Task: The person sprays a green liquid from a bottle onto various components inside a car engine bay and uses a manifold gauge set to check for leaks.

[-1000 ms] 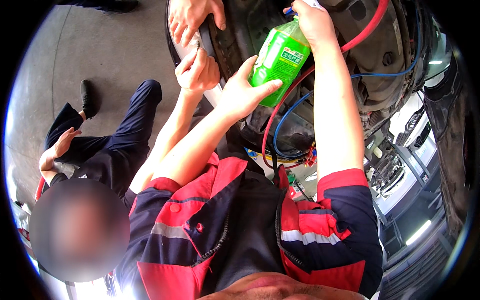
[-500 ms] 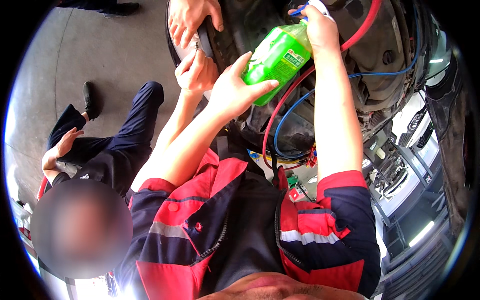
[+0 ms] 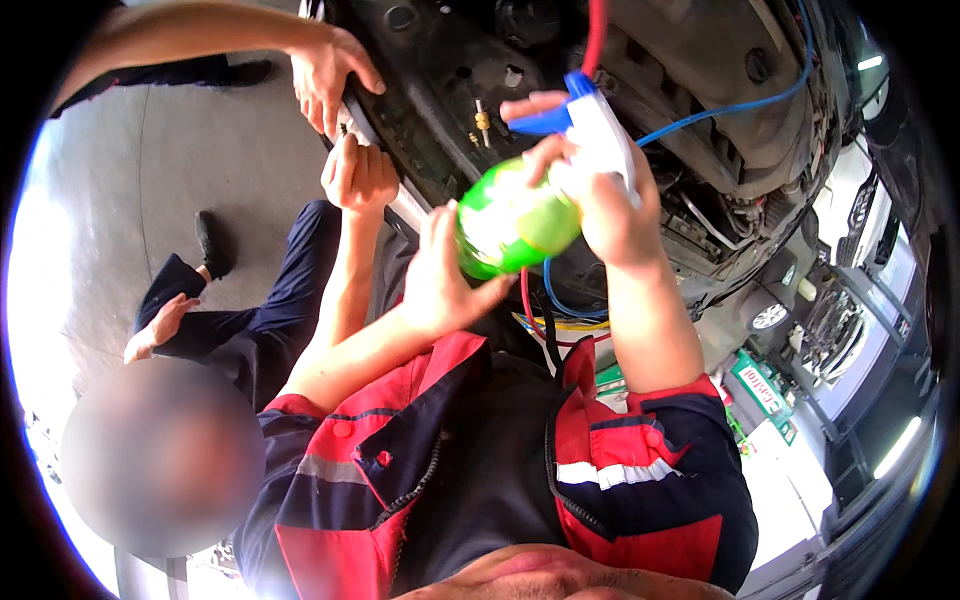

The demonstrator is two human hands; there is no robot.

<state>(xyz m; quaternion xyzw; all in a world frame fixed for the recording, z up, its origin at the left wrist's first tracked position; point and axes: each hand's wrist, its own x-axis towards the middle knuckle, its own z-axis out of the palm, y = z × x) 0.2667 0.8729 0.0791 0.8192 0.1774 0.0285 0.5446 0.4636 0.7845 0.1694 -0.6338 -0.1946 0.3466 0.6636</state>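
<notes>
A spray bottle (image 3: 508,222) full of bright green liquid is held between my two hands over the car's engine bay. My left hand (image 3: 437,285) cups its base, fingers and thumb spread round it. Around the neck and white spray head (image 3: 603,140) my right hand (image 3: 618,205) is closed, with fingers by the blue trigger (image 3: 543,122). The bottle lies tilted, its head to the far right, and is blurred by motion. Beyond it a small brass fitting (image 3: 483,122) rests on a dark part of the car.
At left, a co-worker's closed hand (image 3: 360,178) and another person's hand (image 3: 328,78) meet at the car's edge. A seated person's legs (image 3: 290,270) extend over the grey floor. A red hose (image 3: 597,35) and a blue hose (image 3: 730,108) cross the engine bay (image 3: 660,60).
Both my hands have drawn the spray bottle nearer my body and slightly left. The white spray head and blue trigger now show fully, and the brass fitting has come into sight.
</notes>
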